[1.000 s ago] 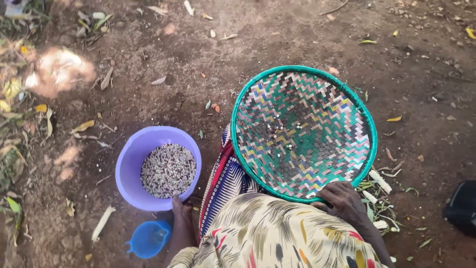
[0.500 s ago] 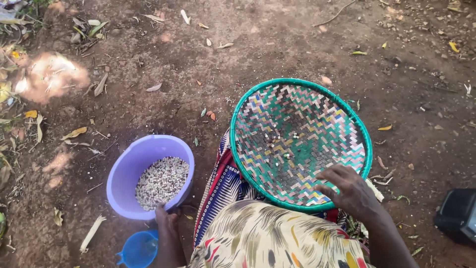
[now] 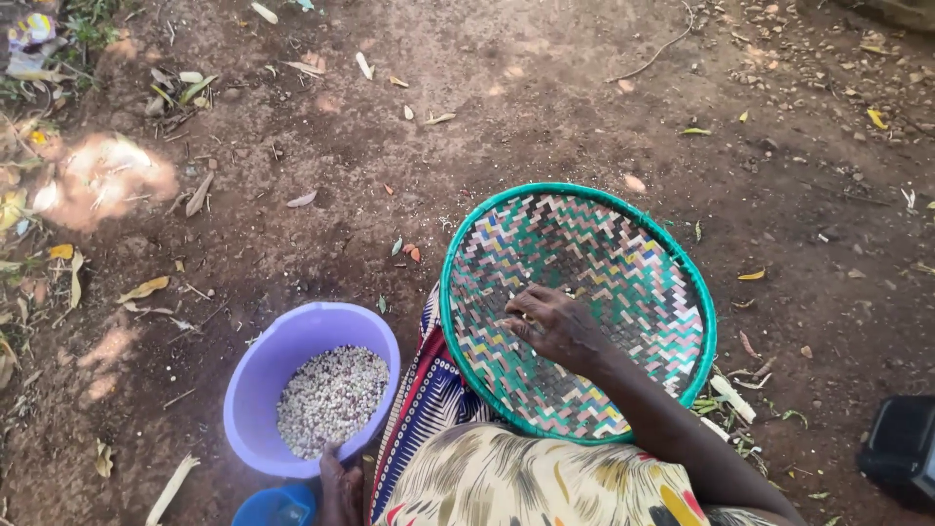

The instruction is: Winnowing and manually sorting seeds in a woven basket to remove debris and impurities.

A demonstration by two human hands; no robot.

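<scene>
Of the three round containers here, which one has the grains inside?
The purple plastic basin, on the ground by the left hand. The green-rimmed woven tray under the right hand looks almost bare, and the small blue bowl shows no grains.

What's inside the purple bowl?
The purple bowl holds a heap of small speckled grains, whitish with darker bits. They cover the bottom, so anything under them is hidden. The left hand rests at its near rim, and the right hand lies in the woven tray.

Woven tray (image 3: pixel 672 292) on lap, right hand (image 3: pixel 555 326) inside at centre. Basin (image 3: pixel 255 390) at tray's 8 o'clock, grain (image 3: pixel 331 399) in it. Left hand (image 3: pixel 341 482) at basin's 5 o'clock rim. Small container (image 3: pixel 278 507) at basin's 6 o'clock.
</scene>
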